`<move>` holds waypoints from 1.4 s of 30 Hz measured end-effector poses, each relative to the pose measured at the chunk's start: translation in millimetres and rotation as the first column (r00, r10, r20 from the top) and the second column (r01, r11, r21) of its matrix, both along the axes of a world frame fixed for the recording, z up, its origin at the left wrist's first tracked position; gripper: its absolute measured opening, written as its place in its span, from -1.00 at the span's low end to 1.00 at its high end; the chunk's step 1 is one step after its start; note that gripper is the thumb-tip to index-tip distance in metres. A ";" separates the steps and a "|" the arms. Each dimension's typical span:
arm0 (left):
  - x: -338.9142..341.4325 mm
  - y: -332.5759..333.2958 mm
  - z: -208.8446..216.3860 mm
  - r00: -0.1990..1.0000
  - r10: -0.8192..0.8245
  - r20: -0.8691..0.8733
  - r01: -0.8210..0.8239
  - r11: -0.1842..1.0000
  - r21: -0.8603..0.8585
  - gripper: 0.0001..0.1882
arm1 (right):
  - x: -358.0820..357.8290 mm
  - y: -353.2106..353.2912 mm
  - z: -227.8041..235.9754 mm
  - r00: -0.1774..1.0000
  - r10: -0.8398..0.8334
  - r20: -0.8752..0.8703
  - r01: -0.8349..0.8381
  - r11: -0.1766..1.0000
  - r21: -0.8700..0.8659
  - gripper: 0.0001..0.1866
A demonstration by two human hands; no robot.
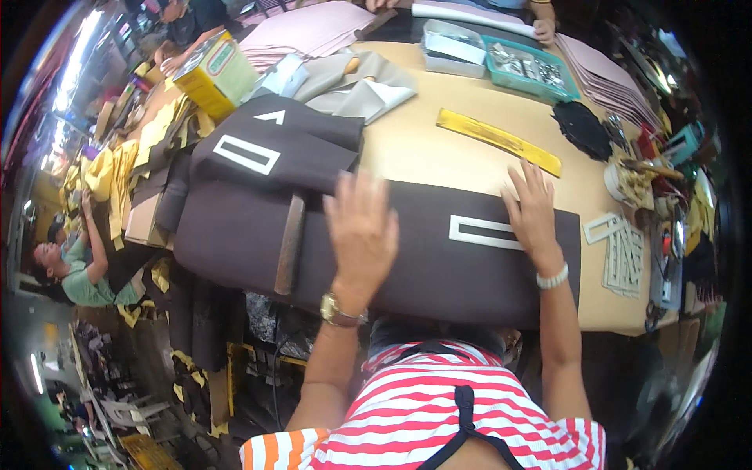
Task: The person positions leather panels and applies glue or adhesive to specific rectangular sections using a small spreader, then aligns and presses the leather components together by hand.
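Note:
A long dark brown sheet of material [439, 270] lies across the table in front of me, its left part folded or overlaid by another dark piece [313, 149]. A white rectangular frame [462, 229] rests on the sheet. My right hand [534, 211], fingers spread, covers the right end of that frame. Over the sheet's middle is my left hand [362, 235], its fingers stretched out and slightly blurred; whether it touches the sheet I cannot tell. Left of it lies a narrow worn bar [291, 244]. A second white frame [246, 155] sits on the upper dark piece.
Beyond the sheet lies a yellow bar [501, 141]. Several loose white frames [623, 258] are at the right, near a dark cloth [581, 130] and a cluttered tub [627, 184]. A teal tray [529, 69] and a yellow-green box [217, 74] stand farther back. Other people work around the table.

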State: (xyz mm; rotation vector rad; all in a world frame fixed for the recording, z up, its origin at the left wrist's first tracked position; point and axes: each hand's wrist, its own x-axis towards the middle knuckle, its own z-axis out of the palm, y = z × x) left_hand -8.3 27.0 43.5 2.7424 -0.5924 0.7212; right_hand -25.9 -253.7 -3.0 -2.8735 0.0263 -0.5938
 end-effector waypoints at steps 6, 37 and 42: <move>71.4 87.3 50.3 0.789 0.605 -0.106 -0.613 0.769 -0.181 -0.37 | -102.3 25.7 0.4 0.996 -0.085 -0.039 0.088 0.992 0.088 -0.54; 277.1 144.8 -18.3 0.997 0.033 0.074 -0.013 0.967 -0.253 -0.71 | 35.2 287.2 24.4 0.623 0.776 0.101 -0.752 0.630 -0.196 -0.73; 276.3 142.6 -23.0 0.999 0.011 0.041 0.000 0.966 -0.257 -0.56 | 54.1 286.0 34.9 0.688 0.679 0.256 -0.649 0.734 -0.202 -0.77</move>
